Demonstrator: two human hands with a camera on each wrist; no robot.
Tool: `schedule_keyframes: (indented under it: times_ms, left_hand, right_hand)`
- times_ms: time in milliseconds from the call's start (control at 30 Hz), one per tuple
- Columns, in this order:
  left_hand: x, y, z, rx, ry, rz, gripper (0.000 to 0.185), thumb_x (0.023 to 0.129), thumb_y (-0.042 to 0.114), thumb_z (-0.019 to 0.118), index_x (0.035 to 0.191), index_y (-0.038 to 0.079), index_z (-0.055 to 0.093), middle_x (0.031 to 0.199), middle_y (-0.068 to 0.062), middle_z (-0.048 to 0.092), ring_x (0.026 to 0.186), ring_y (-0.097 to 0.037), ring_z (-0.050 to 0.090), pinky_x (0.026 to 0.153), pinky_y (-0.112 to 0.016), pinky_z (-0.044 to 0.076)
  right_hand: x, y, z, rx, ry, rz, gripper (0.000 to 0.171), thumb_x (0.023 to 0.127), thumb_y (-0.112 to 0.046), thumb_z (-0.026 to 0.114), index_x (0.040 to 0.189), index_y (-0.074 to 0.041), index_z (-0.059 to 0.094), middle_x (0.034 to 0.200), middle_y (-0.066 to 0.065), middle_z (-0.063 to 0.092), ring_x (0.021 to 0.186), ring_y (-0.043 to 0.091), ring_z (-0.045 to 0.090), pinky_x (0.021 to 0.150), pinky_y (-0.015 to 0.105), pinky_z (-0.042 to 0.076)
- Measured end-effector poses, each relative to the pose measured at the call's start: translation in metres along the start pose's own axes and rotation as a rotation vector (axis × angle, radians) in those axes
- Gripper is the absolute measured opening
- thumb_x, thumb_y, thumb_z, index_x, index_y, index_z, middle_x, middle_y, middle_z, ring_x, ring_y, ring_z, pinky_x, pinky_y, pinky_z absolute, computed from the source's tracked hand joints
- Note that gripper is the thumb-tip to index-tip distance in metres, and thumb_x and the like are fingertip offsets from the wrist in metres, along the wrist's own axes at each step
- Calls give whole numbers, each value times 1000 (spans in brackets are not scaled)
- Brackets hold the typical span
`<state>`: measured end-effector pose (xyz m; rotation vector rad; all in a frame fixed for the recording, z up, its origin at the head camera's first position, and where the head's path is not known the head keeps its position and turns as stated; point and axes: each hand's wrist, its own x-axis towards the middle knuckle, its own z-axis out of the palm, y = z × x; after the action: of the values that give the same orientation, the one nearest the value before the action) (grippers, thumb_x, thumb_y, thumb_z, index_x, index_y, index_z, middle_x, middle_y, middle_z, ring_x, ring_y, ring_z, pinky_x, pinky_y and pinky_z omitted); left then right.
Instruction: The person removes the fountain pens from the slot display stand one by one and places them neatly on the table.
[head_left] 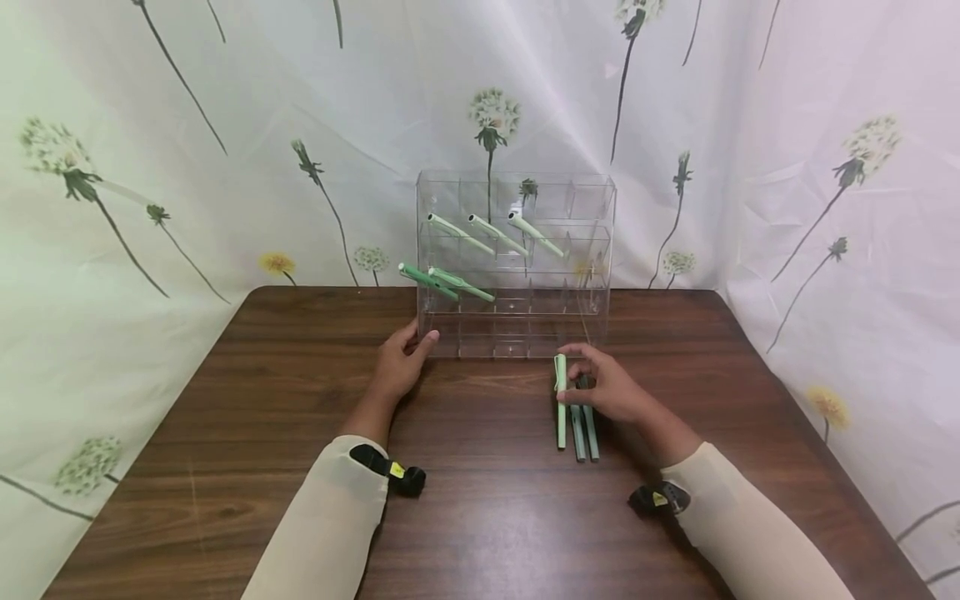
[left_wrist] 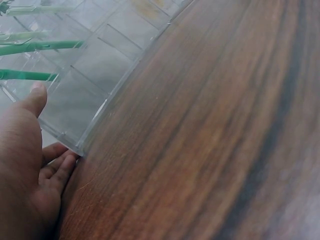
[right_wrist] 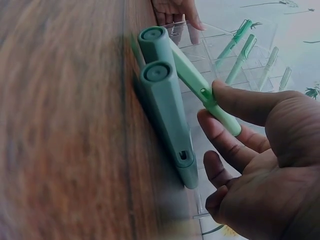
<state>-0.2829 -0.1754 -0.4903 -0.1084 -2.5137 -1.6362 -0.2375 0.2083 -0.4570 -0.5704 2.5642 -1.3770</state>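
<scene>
A clear acrylic tiered rack [head_left: 512,343] stands on the table. My left hand [head_left: 401,362] grips its lower left corner, with the thumb in front and the other fingers round the side, as the left wrist view shows. Between thumb and fingertips, my right hand [head_left: 611,393] pinches a light green pen [head_left: 561,417], just in front of the rack's right end. Two grey-green pens [right_wrist: 167,112] lie side by side on the table beside that hand. Three pale green pens [head_left: 498,235] lean in an upper tier; a darker green pen [head_left: 429,282] and a mid-green pen [head_left: 462,285] lean in a lower one.
The brown wooden table [head_left: 510,517] reaches back to a white curtain [head_left: 360,100] printed with dandelions, close behind the rack. Black straps with small devices [head_left: 408,481] sit at both wrists, over cream sleeves.
</scene>
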Motion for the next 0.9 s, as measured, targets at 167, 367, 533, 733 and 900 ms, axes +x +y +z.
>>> schedule_keyframes:
  times_ms: [167,367,533,733,900]
  left_hand:
    - [0,0,0,3,3,0,65,111,44,65,167,18,46,153,-21,65,142,-36,64,121,-52,52]
    - [-1,0,-1,1,-3,-7,65,111,44,64,168,19,45,154,-21,65,143,-36,63,122,-52,52]
    - [-1,1,-1,1,-8,0,67,111,45,64,169,18,44,154,-22,64,143,-37,63,122,-53,52]
    - [1,-1,-1,-11,-13,2,67,111,46,65,168,18,45,153,-21,65,142,-36,64,121,-52,53]
    - [1,-2,-1,-22,-18,-2,68,111,46,65,168,17,44,154,-21,65,142,-36,64,121,-52,52]
  right_hand:
    - [-1,-2,1,-51,12,4,65,92,-12,90,148,-5,58,121,16,69,113,30,65,91,41,50]
    - [0,0,2,-59,1,6,63,90,-9,90,145,-3,61,131,19,67,125,39,61,105,55,51]
    - [0,2,2,-85,-10,-2,64,89,-12,92,144,0,62,135,21,67,127,41,58,110,62,49]
    - [2,4,1,-94,-23,-35,65,87,-12,94,142,4,64,134,23,70,125,41,62,112,65,49]
    - [3,6,1,-86,-48,-54,67,86,-10,94,143,6,64,133,23,73,124,40,67,109,58,53]
